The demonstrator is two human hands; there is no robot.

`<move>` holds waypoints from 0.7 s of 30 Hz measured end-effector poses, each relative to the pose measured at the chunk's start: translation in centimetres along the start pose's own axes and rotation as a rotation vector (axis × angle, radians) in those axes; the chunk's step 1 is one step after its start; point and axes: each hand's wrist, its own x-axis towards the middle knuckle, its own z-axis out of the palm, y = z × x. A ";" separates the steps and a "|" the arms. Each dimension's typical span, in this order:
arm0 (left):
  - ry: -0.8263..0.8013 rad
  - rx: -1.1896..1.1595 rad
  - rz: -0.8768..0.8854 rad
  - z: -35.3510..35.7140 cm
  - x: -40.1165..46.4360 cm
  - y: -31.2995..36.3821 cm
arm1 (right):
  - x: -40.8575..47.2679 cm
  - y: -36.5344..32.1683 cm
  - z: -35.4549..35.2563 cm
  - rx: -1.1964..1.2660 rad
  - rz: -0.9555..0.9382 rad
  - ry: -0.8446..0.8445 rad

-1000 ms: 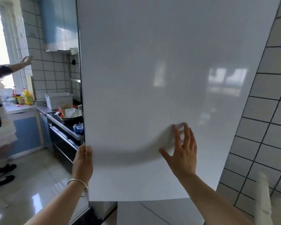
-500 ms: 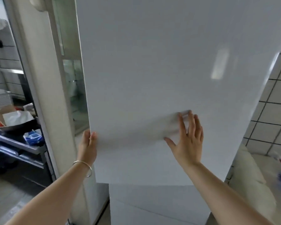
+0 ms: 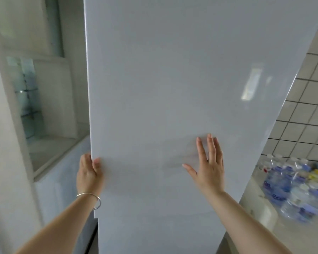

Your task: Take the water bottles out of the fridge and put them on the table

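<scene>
The tall white fridge door [image 3: 173, 79] fills the middle of the view. My left hand [image 3: 88, 173] grips its left edge, thumb on the front and fingers behind. Flat against the door's front lies my right hand [image 3: 209, 165], fingers straight and spread. Left of the door's edge the fridge's inside [image 3: 50, 99] shows, with blurred glass shelves [image 3: 28, 92]; I cannot make out bottles there. Several water bottles [image 3: 297, 189] with blue labels stand blurred on the pale table [image 3: 292, 239] at the right.
A white-tiled wall [image 3: 308, 99] with dark grout rises behind the table. A white panel [image 3: 6, 143] stands at the far left. A cream rounded object [image 3: 268, 217] sits at the table's near side. A lower fridge front [image 3: 154, 235] lies below the door.
The view has swung right: the kitchen counter and the other person have left the frame, the fridge's inside and the bottles on the table have come in. Both hands stay on the door.
</scene>
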 end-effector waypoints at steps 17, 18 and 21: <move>-0.042 -0.124 0.047 2.9 3.1 -1.7 | 0.5 0.0 2.3 -0.050 0.054 -0.001; -0.041 -0.126 0.056 3.0 3.2 -2.0 | 0.5 0.0 2.3 -0.049 0.065 -0.009; -0.064 -0.162 0.050 2.8 3.3 -1.9 | 0.7 -0.2 2.0 -0.053 0.086 -0.014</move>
